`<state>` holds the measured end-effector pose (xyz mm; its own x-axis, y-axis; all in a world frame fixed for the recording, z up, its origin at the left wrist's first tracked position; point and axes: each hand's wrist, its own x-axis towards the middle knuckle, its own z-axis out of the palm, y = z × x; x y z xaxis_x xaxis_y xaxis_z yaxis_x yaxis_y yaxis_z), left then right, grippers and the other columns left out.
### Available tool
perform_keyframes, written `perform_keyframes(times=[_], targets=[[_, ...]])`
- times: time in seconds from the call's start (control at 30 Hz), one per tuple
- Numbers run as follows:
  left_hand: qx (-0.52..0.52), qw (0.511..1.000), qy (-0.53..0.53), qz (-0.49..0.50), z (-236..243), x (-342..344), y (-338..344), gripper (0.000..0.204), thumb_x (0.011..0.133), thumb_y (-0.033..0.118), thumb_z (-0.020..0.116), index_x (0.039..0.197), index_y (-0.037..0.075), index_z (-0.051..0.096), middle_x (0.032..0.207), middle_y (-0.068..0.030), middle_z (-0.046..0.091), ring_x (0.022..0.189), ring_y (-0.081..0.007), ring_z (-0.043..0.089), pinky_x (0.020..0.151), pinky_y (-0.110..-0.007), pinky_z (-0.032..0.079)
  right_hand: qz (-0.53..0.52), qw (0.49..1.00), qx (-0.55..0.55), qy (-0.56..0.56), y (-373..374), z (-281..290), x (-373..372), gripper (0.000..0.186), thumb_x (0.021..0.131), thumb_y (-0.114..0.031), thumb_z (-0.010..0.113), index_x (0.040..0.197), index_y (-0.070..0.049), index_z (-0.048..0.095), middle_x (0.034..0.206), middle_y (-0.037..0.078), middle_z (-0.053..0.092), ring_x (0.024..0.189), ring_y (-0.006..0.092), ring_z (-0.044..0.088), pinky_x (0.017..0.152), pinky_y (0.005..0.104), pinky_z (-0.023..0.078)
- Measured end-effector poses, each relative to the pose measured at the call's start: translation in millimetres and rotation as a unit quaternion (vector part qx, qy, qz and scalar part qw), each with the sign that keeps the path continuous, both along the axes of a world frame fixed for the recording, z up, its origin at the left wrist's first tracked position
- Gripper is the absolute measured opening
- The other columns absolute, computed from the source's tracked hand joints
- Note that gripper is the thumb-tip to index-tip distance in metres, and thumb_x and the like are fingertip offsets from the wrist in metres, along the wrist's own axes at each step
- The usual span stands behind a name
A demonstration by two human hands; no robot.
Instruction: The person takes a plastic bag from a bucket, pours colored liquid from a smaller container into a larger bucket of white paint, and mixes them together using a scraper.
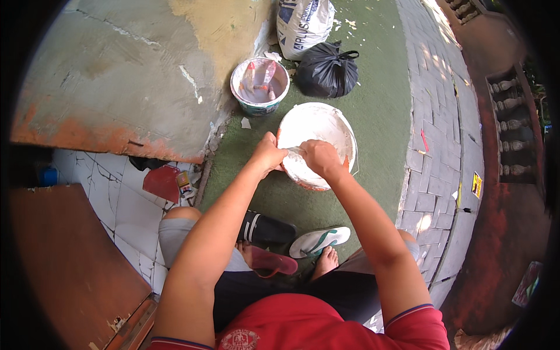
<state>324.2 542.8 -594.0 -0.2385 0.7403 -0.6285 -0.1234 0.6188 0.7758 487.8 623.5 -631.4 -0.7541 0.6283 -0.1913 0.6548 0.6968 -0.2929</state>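
Note:
A white bucket [349, 125] with a pale paste [315, 125] coating its inside stands in front of me. My left hand [269, 154] is closed on its left rim, fingers against the outer wall. Over the near part of the opening, my right hand [321, 156] is closed in a fist. A thin pale piece [293, 150] sticks out of that fist toward my left fingertips; its kind is not clear, and my fingers hide most of it.
Beyond stands a tub [260, 109] of cloudy liquid with several brush-like tools. Near it are a knotted black plastic bag [328, 71] and a white printed sack [303, 26]. A patched wall [134, 76] is at left. Slippers [319, 241] lie by my feet on the green floor [379, 116].

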Motion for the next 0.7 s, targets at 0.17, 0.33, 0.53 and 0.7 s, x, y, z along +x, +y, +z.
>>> perform_keyframes(times=[0.17, 0.33, 0.53, 0.7], targets=[[0.042, 0.986, 0.095, -0.134, 1.9, 1.8, 5.5, 0.024, 0.080, 0.001, 0.062, 0.090, 0.001, 0.041, 0.091, -0.0127, 0.055, 0.076, -0.0208, 0.064, 0.059, -0.036, 0.060, -0.110, 0.992, 0.023, 0.059, -9.0, 38.2, 33.5, 0.016, 0.085, -0.016, 0.057, 0.084, -0.004, 0.066, 0.079, 0.019, 0.066, 0.073, 0.0354, 0.065, 0.068, 0.0442, 0.052], [0.071, 0.972, 0.152, -0.166, -6.2, 3.1, 9.4, 0.026, 0.077, 0.011, 0.062, 0.096, 0.001, 0.048, 0.093, -0.0214, 0.063, 0.089, -0.0362, 0.063, 0.081, -0.042, 0.047, -0.092, 0.992, -0.054, 0.070, -40.4, 16.3, 30.3, 0.016, 0.085, -0.020, 0.060, 0.083, -0.005, 0.065, 0.079, 0.017, 0.065, 0.075, 0.0371, 0.064, 0.069, 0.0464, 0.051], [0.065, 0.971, 0.173, -0.151, -28.9, -6.4, 8.6, 0.027, 0.078, 0.012, 0.063, 0.097, 0.001, 0.047, 0.089, -0.0201, 0.063, 0.086, -0.0359, 0.063, 0.078, -0.043, 0.047, -0.164, 0.984, 0.031, 0.060, -10.2, -6.0, 41.2, 0.018, 0.086, -0.015, 0.057, 0.078, 0.000, 0.062, 0.075, 0.022, 0.065, 0.069, 0.0376, 0.066, 0.064, 0.0442, 0.053], [0.063, 0.971, 0.168, -0.159, -22.4, -4.7, 10.6, 0.027, 0.079, 0.012, 0.063, 0.097, 0.001, 0.047, 0.088, -0.0197, 0.063, 0.085, -0.0356, 0.063, 0.078, -0.042, 0.047, -0.210, 0.972, 0.066, 0.086, 5.0, -7.4, 39.4, 0.016, 0.085, -0.014, 0.057, 0.077, -0.001, 0.062, 0.073, 0.021, 0.065, 0.066, 0.0364, 0.065, 0.062, 0.0436, 0.053]])
